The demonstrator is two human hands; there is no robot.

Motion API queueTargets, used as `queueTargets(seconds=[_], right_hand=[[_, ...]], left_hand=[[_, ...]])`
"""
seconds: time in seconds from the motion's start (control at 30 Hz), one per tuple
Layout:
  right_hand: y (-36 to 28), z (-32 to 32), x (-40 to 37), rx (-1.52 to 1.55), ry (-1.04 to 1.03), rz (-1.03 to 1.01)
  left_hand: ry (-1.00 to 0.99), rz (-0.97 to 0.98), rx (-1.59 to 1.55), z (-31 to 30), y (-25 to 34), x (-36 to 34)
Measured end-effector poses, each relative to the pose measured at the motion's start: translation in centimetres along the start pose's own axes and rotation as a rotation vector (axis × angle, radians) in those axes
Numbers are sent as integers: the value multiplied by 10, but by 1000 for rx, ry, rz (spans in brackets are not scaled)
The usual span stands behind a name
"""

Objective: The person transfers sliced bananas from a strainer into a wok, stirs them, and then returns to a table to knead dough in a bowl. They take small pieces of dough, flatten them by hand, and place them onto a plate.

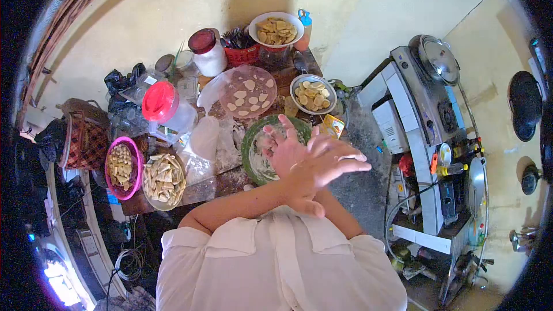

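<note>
My forearms cross in front of my chest. My left hand (328,167) reaches over to the right side, fingers stretched apart and holding nothing. Partly behind it, my right hand (283,148) is spread over a green basin (249,158) smeared with white flour or batter. Its fingers are apart, with nothing in them. Beyond the basin lies a pinkish round tray (230,89) dotted with several small pale, flat dough pieces. Right of the tray stands a bowl of pale round slices (313,95). A yellow packet (333,126) lies right beside the basin.
On the left stand a pink basket (139,181), a bowl of pale cut pieces (165,187) and a red-lidded jug (161,103). A white bowl (253,27) of slices and a red-lidded jar (208,60) are at the back. A gas stove (429,109) stands right.
</note>
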State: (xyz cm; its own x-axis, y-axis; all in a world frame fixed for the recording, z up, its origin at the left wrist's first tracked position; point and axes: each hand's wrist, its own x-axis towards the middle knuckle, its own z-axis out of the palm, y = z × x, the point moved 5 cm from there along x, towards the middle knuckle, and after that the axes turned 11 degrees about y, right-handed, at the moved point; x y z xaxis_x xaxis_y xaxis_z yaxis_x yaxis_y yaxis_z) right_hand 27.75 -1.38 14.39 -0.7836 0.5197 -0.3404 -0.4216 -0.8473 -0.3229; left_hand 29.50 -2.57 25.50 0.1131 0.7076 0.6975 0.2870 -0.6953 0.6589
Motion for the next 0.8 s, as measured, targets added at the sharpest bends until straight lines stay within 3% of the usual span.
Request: queueTargets(seconds=[0.03, 0.17, 0.23, 0.27, 0.4, 0.5, 0.63, 0.8], right_hand=[[2, -1, 0, 14, 23, 17], [2, -3, -4, -766, 108, -156], [-2, -3, -6, -792, 83, -200], [-3, -3, -5, -706, 70, -181], [10, 1, 2, -275, 43, 28], [23, -6, 8, -137, -93, 124], [31, -6, 4, 112, -229, 272], [32, -7, 4, 260, -278, 385]], left_hand=[[67, -27, -149, -4, -1, 0], [543, -194, -957, -25, -7, 2], [814, -299, -1391, -30, -13, -1], [832, -342, -903, -34, -7, -5], [157, 40, 205, -34, 13, 3], [-119, 1, 617, -18, 31, 9], [24, 114, 484, -14, 34, 1], [0, 76, 337, -8, 15, 6]])
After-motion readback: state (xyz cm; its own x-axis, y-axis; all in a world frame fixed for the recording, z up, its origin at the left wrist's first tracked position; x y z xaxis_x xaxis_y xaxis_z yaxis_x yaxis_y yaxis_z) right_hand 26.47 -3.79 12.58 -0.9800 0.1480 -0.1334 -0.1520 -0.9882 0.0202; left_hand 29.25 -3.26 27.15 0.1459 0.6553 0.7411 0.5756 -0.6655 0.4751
